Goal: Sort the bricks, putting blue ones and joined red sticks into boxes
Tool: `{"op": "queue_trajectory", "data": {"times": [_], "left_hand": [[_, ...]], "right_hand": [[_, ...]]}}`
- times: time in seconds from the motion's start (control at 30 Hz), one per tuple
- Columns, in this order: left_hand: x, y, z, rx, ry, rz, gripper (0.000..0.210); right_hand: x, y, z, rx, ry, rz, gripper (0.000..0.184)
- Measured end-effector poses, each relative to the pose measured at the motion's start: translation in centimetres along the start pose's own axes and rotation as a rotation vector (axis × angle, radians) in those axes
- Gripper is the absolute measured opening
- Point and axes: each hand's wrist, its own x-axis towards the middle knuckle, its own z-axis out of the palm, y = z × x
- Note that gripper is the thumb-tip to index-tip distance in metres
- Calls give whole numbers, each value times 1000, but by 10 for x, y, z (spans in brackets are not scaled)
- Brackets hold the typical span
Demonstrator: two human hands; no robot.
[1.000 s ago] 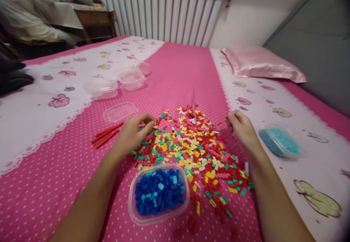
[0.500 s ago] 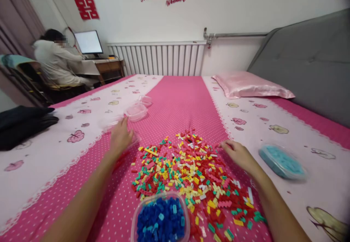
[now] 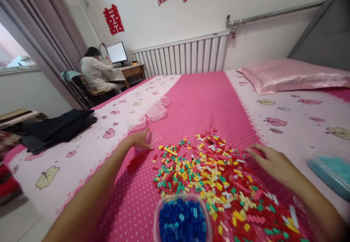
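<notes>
My left hand [image 3: 140, 139] is open, thumb and fingers apart, at the near edge of a clear plastic container [image 3: 154, 137]; whether it touches is hard to tell. Just below it lies a long red object [image 3: 137, 160]. On the right, my right hand [image 3: 264, 158] is open too, its fingers loosely bent at the edge of a spread pile of small toy building bricks [image 3: 202, 165] in red, yellow, green, pink and white. Nothing shows in its grasp. Nearest me stands a clear tub [image 3: 156, 220] filled with blue bricks [image 3: 180, 220].
More clear containers [image 3: 156, 112] sit farther up the pink bedspread [image 3: 199, 96]. At the right edge is a tub of light-blue bricks [image 3: 332, 172]. A pink pillow [image 3: 295, 76] and dark folded clothes [image 3: 62, 127] lie on the bed. A person [image 3: 95, 70] sits at a desk beyond.
My view has swung left, so everything appears farther right. My left hand's thumb and fingers have spread wider beside the clear container. My right hand stays at the pile's right edge.
</notes>
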Motion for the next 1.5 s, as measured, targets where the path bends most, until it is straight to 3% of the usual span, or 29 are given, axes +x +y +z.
{"op": "queue_trajectory", "data": {"times": [0.17, 0.2, 0.23, 0.33, 0.4, 0.47, 0.57, 0.73, 0.87, 1.0, 1.13, 1.27, 1.4, 1.5], "left_hand": [[-16, 9, -27, -22, -33, 138, 40], [-25, 14, -35, -37, -30, 179, 57], [-36, 22, -44, -49, -22, 210, 72], [-93, 57, -55, -99, -48, 360, 86], [-140, 87, -47, -119, -71, 477, 86], [-181, 114, -28, -110, -15, 519, 83], [-211, 138, -3, -69, -94, 542, 87], [-208, 148, -3, 7, -191, 501, 84], [-205, 149, 3, 4, -202, 511, 87], [-205, 133, 37, -9, -50, 575, 84], [-196, 110, 77, 5, 281, 696, 91], [-183, 108, 98, 115, 330, 730, 96], [-181, 116, 101, 189, 369, 748, 100], [-184, 113, 99, 138, 355, 730, 98]], "right_hand": [[-7, -19, -9, -74, -30, -14, 35], [-7, -20, -10, -85, -34, -9, 36], [-6, -20, -10, -95, -34, -5, 36], [-5, -19, -10, -110, -36, 6, 36], [-5, -20, -8, -114, -48, 1, 35], [-5, -21, -7, -117, -65, -9, 35], [-6, -23, -7, -131, -64, -16, 35], [-6, -26, -8, -130, -48, -30, 35], [-6, -25, -9, -99, -48, -34, 33], [-5, -30, -11, -86, -24, -34, 28], [-3, -39, -12, -82, -38, -32, 21], [0, -50, -8, -48, -58, -26, 18], [-1, -59, -5, 33, -84, -50, 16], [-6, -63, -20, 99, -70, -67, 15]]}}
